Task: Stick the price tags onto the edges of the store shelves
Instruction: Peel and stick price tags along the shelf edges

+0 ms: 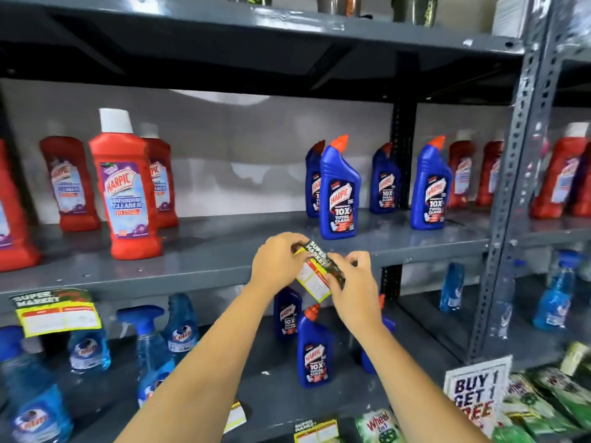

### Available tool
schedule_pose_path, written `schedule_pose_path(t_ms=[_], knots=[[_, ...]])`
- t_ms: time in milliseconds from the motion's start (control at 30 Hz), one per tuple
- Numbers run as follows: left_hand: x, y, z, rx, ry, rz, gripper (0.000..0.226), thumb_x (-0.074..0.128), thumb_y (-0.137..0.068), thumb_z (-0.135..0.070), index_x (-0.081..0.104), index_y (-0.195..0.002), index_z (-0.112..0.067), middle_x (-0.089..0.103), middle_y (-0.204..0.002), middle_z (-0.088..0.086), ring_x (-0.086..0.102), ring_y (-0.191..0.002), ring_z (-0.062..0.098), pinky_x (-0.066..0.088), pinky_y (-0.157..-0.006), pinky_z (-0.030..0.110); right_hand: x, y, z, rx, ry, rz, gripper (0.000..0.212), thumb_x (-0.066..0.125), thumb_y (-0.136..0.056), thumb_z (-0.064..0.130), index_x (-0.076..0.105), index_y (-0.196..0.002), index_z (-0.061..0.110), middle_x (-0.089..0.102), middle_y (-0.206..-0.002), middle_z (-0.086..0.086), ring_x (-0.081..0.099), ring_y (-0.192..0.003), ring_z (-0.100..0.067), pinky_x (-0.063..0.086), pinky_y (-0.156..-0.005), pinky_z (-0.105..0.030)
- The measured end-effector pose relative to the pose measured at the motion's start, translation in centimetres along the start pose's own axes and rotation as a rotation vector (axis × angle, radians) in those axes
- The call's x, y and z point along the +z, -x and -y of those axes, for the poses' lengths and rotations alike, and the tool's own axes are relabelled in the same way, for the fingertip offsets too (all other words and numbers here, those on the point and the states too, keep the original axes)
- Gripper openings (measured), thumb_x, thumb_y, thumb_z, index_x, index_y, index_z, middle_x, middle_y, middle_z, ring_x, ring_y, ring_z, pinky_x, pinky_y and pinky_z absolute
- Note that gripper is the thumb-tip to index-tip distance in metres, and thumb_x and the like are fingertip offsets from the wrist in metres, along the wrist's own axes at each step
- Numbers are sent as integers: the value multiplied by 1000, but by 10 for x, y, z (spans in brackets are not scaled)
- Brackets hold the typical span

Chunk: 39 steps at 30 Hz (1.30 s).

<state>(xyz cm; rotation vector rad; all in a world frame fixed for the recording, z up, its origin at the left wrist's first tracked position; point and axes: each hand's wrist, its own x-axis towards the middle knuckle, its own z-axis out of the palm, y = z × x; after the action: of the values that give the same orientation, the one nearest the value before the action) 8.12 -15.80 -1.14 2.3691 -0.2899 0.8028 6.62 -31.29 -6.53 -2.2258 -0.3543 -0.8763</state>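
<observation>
Over on the far left, a price tag (57, 311) is already stuck on the front edge of the middle shelf (160, 279), hanging over the blue spray bottles (150, 343) on the shelf below. Up on that middle shelf sits a red Harpic bathroom cleaner bottle (126, 187) with a white cap, with more red ones behind it.

Moving toward the center, the person's left hand (278, 260) has its fingers curled around the top-left end of a second price tag (315, 271), pinching it. That tag is tilted, held in the air right in front of the shelf edge; can't tell if it's touching the edge. The right hand (355, 282) grips the tag's lower-right side, thumb and fingers closed on it.

Just behind the hands stands a blue Harpic toilet cleaner (339, 190), with 3 more near it. Bottom right, there's a "BUY 1 GET 1 FREE" sign (476, 391) next to green packets (543, 407).
</observation>
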Motion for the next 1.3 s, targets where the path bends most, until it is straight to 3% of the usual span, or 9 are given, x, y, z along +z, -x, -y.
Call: schedule_pose_path(t_ms=[67, 167, 300, 367, 533, 767, 967, 1200, 1300], knots=[[-1, 0, 2, 3, 53, 19, 16, 73, -78, -22, 71, -95, -22, 68, -86, -5, 52, -65, 6, 41, -66, 27, 6, 2, 2, 5, -45, -34, 42, 64, -84, 12, 57, -126, 16, 51, -111, -5, 57, -96, -22, 50, -87, -37], [-4, 2, 2, 16, 67, 23, 12, 74, -78, -21, 71, -90, -22, 63, -78, -10, 50, -63, 6, 39, -61, 25, 14, 0, 4, 110, -174, -103, 38, 67, -82, 14, 58, -118, 16, 61, -98, -1, 58, -89, -18, 49, -79, -33], [-7, 0, 0, -2, 81, 67, 6, 73, -79, -21, 71, -85, -22, 66, -73, -11, 54, -59, 3, 39, -55, 23, 16, -5, 7, 209, -186, -99, 7, 69, -79, 19, 64, -83, 16, 69, -78, -2, 62, -76, -23, 49, -65, -36], [-8, 0, 0, -16, 85, 78, 5, 72, -80, -22, 71, -85, -23, 67, -73, -11, 55, -58, 3, 41, -54, 23, 17, -7, 7, 225, -160, -76, 7, 67, -79, 23, 64, -75, 18, 68, -76, -1, 62, -76, -24, 51, -65, -41], [-8, 0, -1, -20, 89, 79, 5, 71, -81, -22, 72, -86, -23, 65, -71, -12, 54, -58, 4, 40, -53, 22, 16, -12, 8, 303, -203, -5, 5, 65, -76, 26, 64, -74, 22, 69, -81, 2, 62, -85, -26, 54, -72, -49], [-10, -3, 2, -54, 151, 97, 4, 74, -78, -21, 74, -82, -24, 70, -70, -7, 55, -58, 6, 48, -61, 31, 12, -13, 17, 438, -299, 21, 13, 63, -79, 29, 65, -68, 21, 71, -72, 4, 69, -71, -18, 58, -69, -46], [-17, -5, -1, -125, 252, 166, 20, 76, -78, -15, 71, -68, -32, 75, -78, 1, 72, -81, 19, 59, -79, 45, 4, -17, 16, 434, -311, 92, 14, 64, -82, 25, 68, -74, 14, 72, -72, 3, 70, -70, -14, 60, -68, -43], [-27, 0, -2, -131, 303, 207, 19, 76, -77, -10, 71, -68, -26, 73, -73, -1, 69, -74, 17, 59, -73, 38, 0, -9, 19, 375, -344, 166, 14, 62, -80, 26, 68, -75, 15, 72, -73, 1, 70, -75, -19, 57, -72, -47], [-33, 12, -4, -110, 404, 188, 16, 76, -78, -7, 71, -70, -21, 71, -72, -1, 67, -70, 13, 56, -68, 31, -9, -3, 17, 342, -496, 165, 8, 65, -83, 20, 71, -83, 14, 73, -82, -5, 70, -76, -19, 56, -59, -32]])
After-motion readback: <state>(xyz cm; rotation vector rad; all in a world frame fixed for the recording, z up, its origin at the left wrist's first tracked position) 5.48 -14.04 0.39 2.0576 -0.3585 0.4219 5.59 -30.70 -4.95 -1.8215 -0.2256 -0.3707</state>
